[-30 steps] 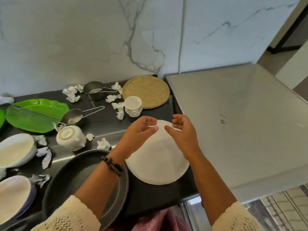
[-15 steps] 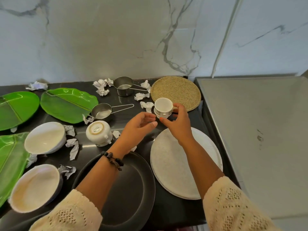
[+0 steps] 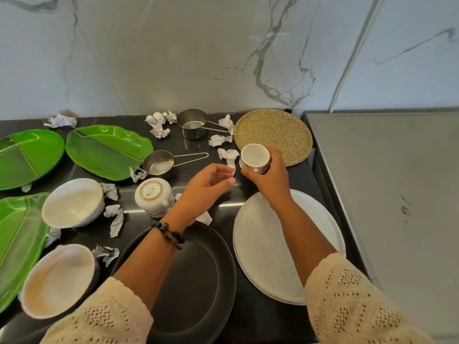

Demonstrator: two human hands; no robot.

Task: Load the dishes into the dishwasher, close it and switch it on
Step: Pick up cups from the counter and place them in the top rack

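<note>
White china is what I see in my right hand (image 3: 269,180): a small teacup (image 3: 254,158) with a dark pattern low on its side. My fingers and thumb curl round it, and it sits just in front of the woven round mat (image 3: 273,135). I cannot tell if the cup still touches the black counter (image 3: 183,145).

My left hand (image 3: 207,187) hovers near it with loosely bent fingers and holds nothing.

Another white cup (image 3: 154,196) stands upside down just left of that hand. Its bottom has a short word stamped on it, but I cannot read it for sure.

Two steel measuring cups (image 3: 160,165) with wire handles stand behind it, with crumpled bits of paper (image 3: 159,124) all around.

A speckled white plate (image 3: 285,244) lies under my right arm, and the arm hides part of it. A dark round plate (image 3: 198,276) lies under my left arm; its near edge is cut off at the bottom.

Two white bowls (image 3: 73,202) tilt on the left. Green leaf-shaped plates (image 3: 106,151) lie beside them, and the ones at the far left are cut off.

On the right is a flat grey top (image 3: 387,182). I cannot see the dishwasher's door or buttons.
</note>
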